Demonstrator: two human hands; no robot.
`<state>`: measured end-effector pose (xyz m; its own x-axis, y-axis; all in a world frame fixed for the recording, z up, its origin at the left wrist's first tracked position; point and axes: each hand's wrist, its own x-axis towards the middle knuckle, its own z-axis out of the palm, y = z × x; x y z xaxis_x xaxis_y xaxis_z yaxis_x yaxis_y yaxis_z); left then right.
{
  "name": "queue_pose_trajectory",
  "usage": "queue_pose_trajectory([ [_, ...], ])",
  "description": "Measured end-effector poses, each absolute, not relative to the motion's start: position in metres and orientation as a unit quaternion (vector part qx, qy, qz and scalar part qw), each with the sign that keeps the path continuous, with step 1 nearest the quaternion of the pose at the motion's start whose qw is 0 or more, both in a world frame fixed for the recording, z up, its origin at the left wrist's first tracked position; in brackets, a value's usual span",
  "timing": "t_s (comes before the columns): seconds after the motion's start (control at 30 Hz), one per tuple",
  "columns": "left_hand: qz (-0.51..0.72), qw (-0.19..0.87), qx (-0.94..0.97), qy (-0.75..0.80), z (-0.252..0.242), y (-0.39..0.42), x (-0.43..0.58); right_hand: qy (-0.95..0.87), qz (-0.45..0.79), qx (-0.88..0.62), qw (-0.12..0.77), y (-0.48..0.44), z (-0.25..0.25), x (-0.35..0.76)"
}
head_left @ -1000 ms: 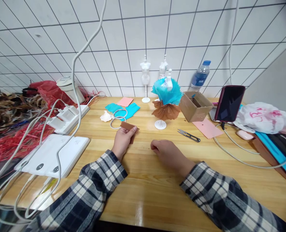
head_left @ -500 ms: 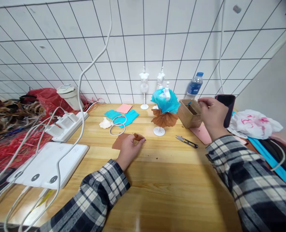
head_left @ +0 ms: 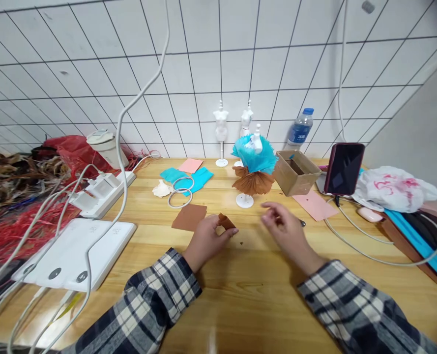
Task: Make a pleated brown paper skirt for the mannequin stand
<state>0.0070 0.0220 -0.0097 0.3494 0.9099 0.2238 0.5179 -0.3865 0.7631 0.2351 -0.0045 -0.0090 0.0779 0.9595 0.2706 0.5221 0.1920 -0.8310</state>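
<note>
My left hand (head_left: 206,240) pinches a small folded brown paper piece (head_left: 226,222) just above the wooden table (head_left: 240,295). A flat brown paper sheet (head_left: 189,217) lies right behind that hand. My right hand (head_left: 286,231) hovers low over the table to the right, fingers loosely curled with thumb and forefinger close together; whether they hold anything is too blurred to see. It covers most of the small scissors (head_left: 302,223). Behind both hands stands a small white mannequin (head_left: 254,162) dressed in teal and brown paper frills.
An open cardboard box (head_left: 297,172), pink paper (head_left: 316,205), a phone on a stand (head_left: 343,168) and a water bottle (head_left: 301,128) are at back right. Two metal rings (head_left: 180,191), teal paper and two bare mannequins sit behind. A power strip (head_left: 102,189), a white device (head_left: 74,246) and cables lie left.
My right hand has come back from the cardboard box down to the table near the scissors. My left hand has drawn nearer with the folded brown piece, leaving the flat brown sheet behind.
</note>
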Motion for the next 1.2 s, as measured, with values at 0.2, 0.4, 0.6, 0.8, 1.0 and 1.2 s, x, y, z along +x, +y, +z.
queue_pose_trajectory([
  [0.2,0.262,0.31,0.803,0.437,-0.006,0.002,0.02,-0.631,0.437,-0.528,0.364,-0.029,-0.011,0.192],
  [0.4,0.22,0.271,0.817,0.459,-0.007,0.002,0.021,-0.589,0.459,-0.55,0.373,-0.027,-0.005,0.192],
  [0.6,0.245,0.347,0.788,0.445,-0.01,0.008,0.018,-0.581,0.473,-0.521,0.409,-0.02,-0.013,0.206],
  [0.8,0.319,0.425,0.706,0.467,-0.01,0.016,0.013,-0.523,0.51,-0.534,0.427,-0.016,-0.014,0.215],
  [1.0,0.286,0.398,0.751,0.442,-0.008,0.013,0.013,-0.458,0.593,-0.466,0.471,-0.019,-0.021,0.206],
  [1.2,0.286,0.369,0.776,0.423,-0.006,0.011,0.014,-0.439,0.6,-0.487,0.458,-0.015,-0.017,0.209],
])
